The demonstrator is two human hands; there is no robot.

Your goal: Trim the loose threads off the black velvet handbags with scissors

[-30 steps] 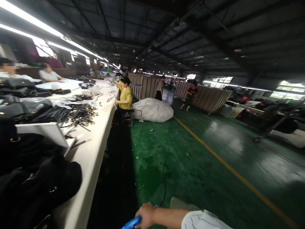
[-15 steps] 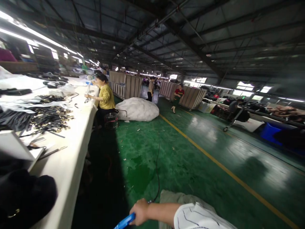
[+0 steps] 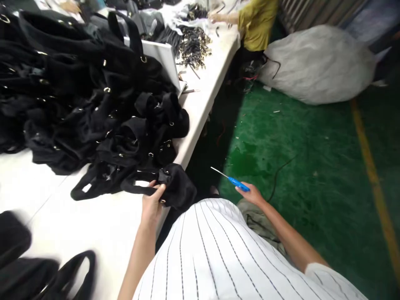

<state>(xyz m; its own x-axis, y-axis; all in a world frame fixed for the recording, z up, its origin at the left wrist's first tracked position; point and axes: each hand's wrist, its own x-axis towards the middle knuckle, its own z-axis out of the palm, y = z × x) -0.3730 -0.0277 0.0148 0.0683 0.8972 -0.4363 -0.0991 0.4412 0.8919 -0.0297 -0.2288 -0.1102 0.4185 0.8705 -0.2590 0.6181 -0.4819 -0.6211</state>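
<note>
My left hand [image 3: 152, 202] is closed on a black bag [image 3: 179, 187] at the table's edge, thumb and fingers pinching it near a strap and metal fittings. Part of this bag overhangs the edge, close to my striped shirt. Out over the floor, my right hand [image 3: 252, 195] grips a soldering iron [image 3: 239, 184] by its blue handle. Its thin metal tip points up and left, apart from the bag. A dark cord [image 3: 276, 179] shows behind that hand; where it joins the iron is hidden.
Many black bags [image 3: 78, 133] with gold rings are heaped on the white table [image 3: 200, 129]. Beyond them lie a white box [image 3: 161, 56] and straps with metal clips [image 3: 193, 48]. A person in yellow [image 3: 258, 25] sits farther along, beside a large white sack [image 3: 321, 62] on the green floor.
The view has swung down and left, from the hall to the table. My left hand and the bag it holds have come into view. My right hand still holds the soldering iron.
</note>
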